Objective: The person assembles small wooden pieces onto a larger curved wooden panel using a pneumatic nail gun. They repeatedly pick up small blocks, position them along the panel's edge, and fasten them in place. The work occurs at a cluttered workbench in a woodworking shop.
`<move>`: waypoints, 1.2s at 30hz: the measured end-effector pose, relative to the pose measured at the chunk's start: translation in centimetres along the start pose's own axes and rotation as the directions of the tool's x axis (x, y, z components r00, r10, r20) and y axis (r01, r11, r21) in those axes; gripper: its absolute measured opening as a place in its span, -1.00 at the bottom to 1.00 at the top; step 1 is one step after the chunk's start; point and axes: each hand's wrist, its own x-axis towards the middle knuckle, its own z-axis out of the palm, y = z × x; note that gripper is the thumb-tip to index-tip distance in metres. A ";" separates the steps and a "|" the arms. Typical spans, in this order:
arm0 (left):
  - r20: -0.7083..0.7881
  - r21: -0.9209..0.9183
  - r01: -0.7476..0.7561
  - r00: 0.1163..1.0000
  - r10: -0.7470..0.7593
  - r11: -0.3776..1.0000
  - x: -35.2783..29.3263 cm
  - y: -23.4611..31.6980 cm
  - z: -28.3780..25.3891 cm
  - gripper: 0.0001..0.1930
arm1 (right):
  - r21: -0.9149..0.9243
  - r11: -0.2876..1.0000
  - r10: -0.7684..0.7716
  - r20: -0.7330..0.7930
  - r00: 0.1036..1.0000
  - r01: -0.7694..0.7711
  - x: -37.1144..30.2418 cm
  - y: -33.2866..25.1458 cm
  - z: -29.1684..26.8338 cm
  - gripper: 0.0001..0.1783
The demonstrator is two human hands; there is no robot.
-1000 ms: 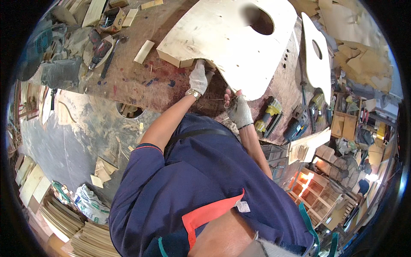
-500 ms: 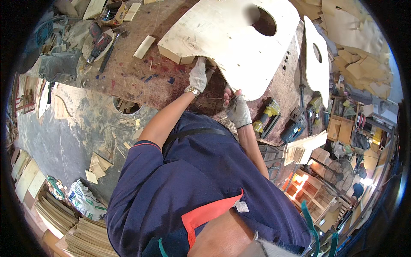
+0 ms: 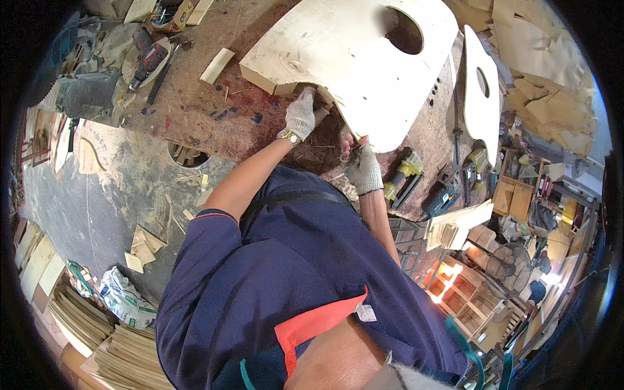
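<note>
A large pale wooden panel (image 3: 338,71) with an oval hole lies over the near side of the workbench, wood blocks (image 3: 261,80) showing beneath its left edge. In a knit glove, my left hand (image 3: 301,117) reaches to the curved notch in the panel's near edge. Its fingers are bent and partly hidden under that edge, so what they close on does not show. My right hand (image 3: 364,168), gloved with bare fingertips, pinches the panel's near corner between thumb and fingers.
Nail guns (image 3: 404,177) and a blue power tool (image 3: 442,198) lie right of my right hand. Beyond them leans a narrower panel (image 3: 481,91) with a hole. A drill (image 3: 149,64), a dark bar (image 3: 162,77) and a loose wood strip (image 3: 217,65) are at left.
My left hand has shifted slightly left and down along the notch, and a bit of wood shows beside it. The right hand keeps its grip at the corner. The view has moved slightly.
</note>
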 end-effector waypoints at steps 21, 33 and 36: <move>0.031 0.047 0.015 0.999 -0.017 0.999 0.5 0.1 -0.2 -0.26 | 0.045 0.998 0.040 -0.056 0.998 -0.037 -0.2 -0.2 0.5 -0.54; -0.065 0.042 -0.036 0.997 0.038 0.998 0.4 0.0 0.2 -0.40 | 0.046 0.998 0.040 -0.076 0.996 -0.037 0.0 -0.2 0.3 -0.51; -0.057 0.053 -0.045 0.997 0.048 0.998 0.3 -0.4 0.4 -0.37 | 0.035 0.999 0.025 -0.076 0.997 -0.022 -0.1 -0.1 0.3 -0.51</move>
